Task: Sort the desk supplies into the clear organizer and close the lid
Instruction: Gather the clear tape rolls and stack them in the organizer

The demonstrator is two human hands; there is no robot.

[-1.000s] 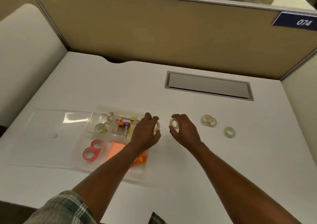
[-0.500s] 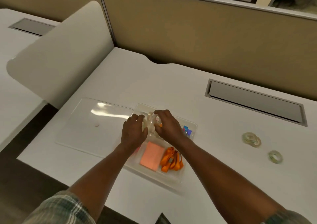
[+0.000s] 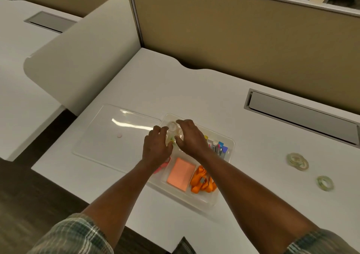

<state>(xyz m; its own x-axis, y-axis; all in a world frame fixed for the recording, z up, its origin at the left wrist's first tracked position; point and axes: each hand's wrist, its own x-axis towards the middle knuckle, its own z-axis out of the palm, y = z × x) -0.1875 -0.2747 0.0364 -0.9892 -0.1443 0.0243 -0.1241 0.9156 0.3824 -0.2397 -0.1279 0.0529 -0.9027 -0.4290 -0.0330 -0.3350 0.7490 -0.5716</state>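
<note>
The clear organizer [image 3: 224,200] sits on the white desk, and its lid [image 3: 116,137] lies flat and open to its left. Both my hands hover over the back-left compartment, where clear tape rolls [image 3: 172,126] lie. My right hand [image 3: 192,139] pinches a clear tape roll between thumb and fingers. My left hand [image 3: 156,149] curls over another roll, and its grip is hidden. Other compartments hold orange sticky notes [image 3: 181,174], an orange lanyard [image 3: 202,182] and markers [image 3: 220,148]. Two stacked tape rolls [image 3: 297,161] and a single roll [image 3: 325,183] lie on the desk to the right.
A grey cable hatch [image 3: 302,115] is set into the desk behind the organizer. Tan partition walls [image 3: 233,39] close off the back, and a rounded white side panel [image 3: 83,59] stands at the left. The desk's front edge runs just below the organizer.
Both hands carried tape rolls from the desk beside the organizer to its back-left compartment. My view swung left, so the loose rolls now lie at the far right.
</note>
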